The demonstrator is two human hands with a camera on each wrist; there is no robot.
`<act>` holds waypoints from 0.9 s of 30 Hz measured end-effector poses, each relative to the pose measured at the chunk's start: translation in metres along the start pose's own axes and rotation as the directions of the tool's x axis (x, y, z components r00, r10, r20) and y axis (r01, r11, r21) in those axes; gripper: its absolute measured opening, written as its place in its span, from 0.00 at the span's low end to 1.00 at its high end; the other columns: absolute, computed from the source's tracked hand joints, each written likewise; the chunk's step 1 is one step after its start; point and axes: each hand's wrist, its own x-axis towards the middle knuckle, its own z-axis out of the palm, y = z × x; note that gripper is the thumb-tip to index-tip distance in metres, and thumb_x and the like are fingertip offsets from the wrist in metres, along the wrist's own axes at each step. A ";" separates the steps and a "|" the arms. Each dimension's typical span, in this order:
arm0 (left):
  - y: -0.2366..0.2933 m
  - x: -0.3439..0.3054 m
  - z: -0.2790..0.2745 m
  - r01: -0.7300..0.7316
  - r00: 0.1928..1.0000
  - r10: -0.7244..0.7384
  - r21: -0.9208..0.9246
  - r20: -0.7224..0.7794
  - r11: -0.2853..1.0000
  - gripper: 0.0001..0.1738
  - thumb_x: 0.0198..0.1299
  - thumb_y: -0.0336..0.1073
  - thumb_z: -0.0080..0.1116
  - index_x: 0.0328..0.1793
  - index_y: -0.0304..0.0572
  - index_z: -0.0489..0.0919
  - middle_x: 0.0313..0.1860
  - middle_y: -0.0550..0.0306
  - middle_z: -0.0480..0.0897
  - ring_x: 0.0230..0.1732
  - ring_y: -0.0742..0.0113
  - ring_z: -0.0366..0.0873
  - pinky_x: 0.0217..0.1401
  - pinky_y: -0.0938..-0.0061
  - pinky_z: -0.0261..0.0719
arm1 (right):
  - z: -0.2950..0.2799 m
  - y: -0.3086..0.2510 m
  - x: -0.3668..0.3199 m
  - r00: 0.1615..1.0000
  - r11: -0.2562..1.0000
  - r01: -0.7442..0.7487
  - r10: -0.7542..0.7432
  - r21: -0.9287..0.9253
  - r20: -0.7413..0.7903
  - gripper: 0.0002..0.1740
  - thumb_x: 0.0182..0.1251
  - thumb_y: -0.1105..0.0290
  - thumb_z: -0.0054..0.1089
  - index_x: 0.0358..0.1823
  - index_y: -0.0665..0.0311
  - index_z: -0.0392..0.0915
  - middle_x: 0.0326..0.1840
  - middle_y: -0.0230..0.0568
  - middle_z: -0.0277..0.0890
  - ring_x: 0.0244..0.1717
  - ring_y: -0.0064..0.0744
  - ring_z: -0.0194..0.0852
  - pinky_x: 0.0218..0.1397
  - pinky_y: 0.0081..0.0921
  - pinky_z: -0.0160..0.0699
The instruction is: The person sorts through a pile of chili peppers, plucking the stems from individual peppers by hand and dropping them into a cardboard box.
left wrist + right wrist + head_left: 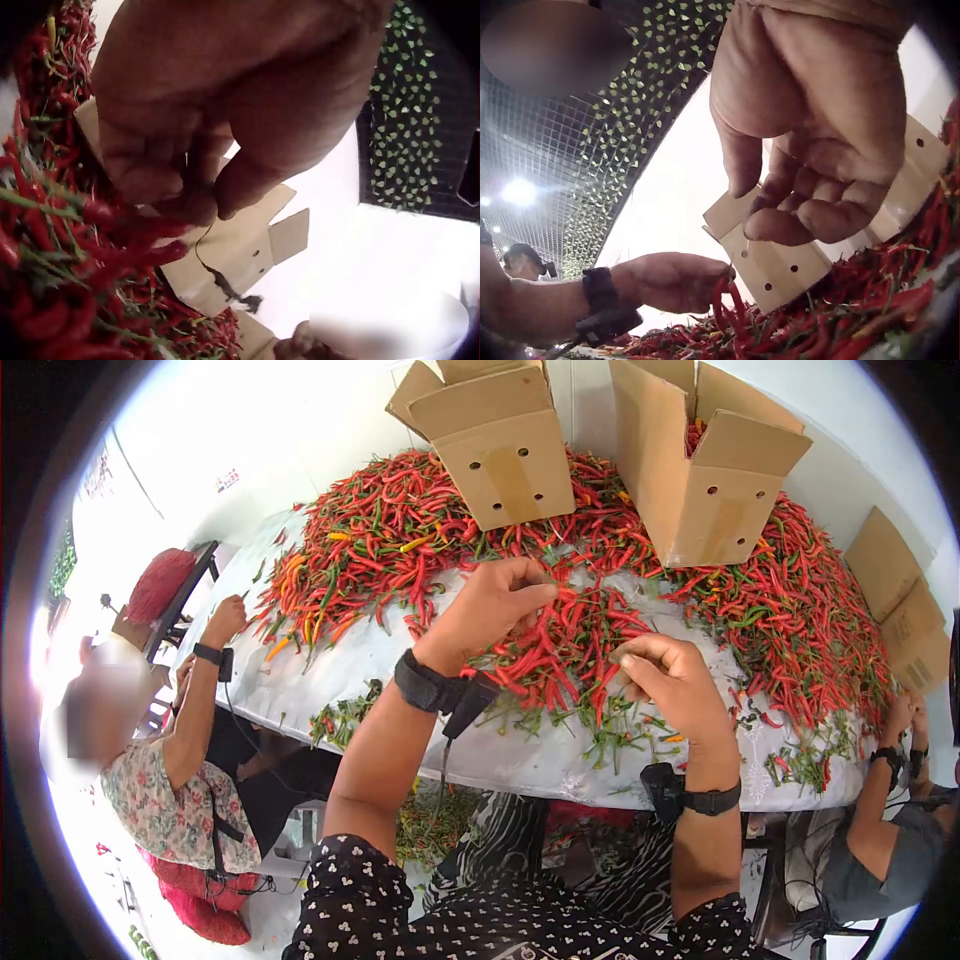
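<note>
My left hand [490, 610], over the near pile, pinches red chili peppers [731, 300] that hang from its fingertips in the right wrist view. In the left wrist view a thin, dark, shrivelled strand [217, 277] hangs below those fingertips. To the right, my right hand [670, 680] hovers at the edge of the same pile [560, 650]. Its fingers are loosely curled, and the right wrist view shows a gap between thumb and forefinger, with nothing visible between them. Green stems [610, 735] lie scattered below both hands.
Two open cardboard boxes [515, 460] [725, 510] stand among large heaps of chilies [370, 540] on the white-covered table [330, 660]. A person [180, 760] sits at the left, another [880, 840] at the right. Flattened cardboard [900, 600] leans at the far right.
</note>
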 end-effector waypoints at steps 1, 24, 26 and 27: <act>0.002 0.001 0.005 -0.004 1.000 0.004 -0.005 0.006 1.000 0.08 0.59 0.35 0.56 0.35 0.37 0.76 0.21 0.67 0.73 0.21 0.83 0.68 0.23 0.84 0.64 | 0.002 0.000 0.001 1.000 1.000 -0.002 0.002 -0.004 -0.007 0.11 0.61 0.68 0.55 0.37 0.71 0.77 0.24 0.30 0.73 0.25 0.16 0.70 0.28 0.17 0.69; -0.018 -0.005 0.050 0.011 0.962 0.047 -0.211 0.270 0.977 0.07 0.56 0.30 0.59 0.39 0.35 0.77 0.30 0.67 0.77 0.31 0.84 0.70 0.33 0.84 0.70 | 0.007 0.015 0.014 0.966 0.962 -0.028 0.097 0.272 -0.241 0.07 0.62 0.70 0.56 0.36 0.67 0.75 0.27 0.33 0.76 0.24 0.16 0.71 0.27 0.14 0.68; -0.015 -0.006 0.052 -0.003 0.965 0.056 -0.204 0.256 0.979 0.07 0.56 0.30 0.59 0.39 0.35 0.77 0.29 0.68 0.76 0.30 0.84 0.70 0.33 0.85 0.70 | 0.010 0.014 0.012 0.964 0.960 -0.019 0.092 0.280 -0.249 0.07 0.62 0.70 0.56 0.35 0.67 0.75 0.27 0.33 0.76 0.24 0.16 0.71 0.26 0.14 0.68; -0.014 -0.007 0.052 -0.018 0.969 0.066 -0.196 0.240 0.980 0.07 0.56 0.30 0.59 0.39 0.35 0.77 0.28 0.68 0.75 0.30 0.84 0.70 0.32 0.85 0.70 | 0.010 0.014 0.012 0.962 0.961 -0.010 0.085 0.277 -0.259 0.06 0.62 0.70 0.57 0.35 0.67 0.75 0.27 0.33 0.76 0.24 0.16 0.70 0.26 0.14 0.67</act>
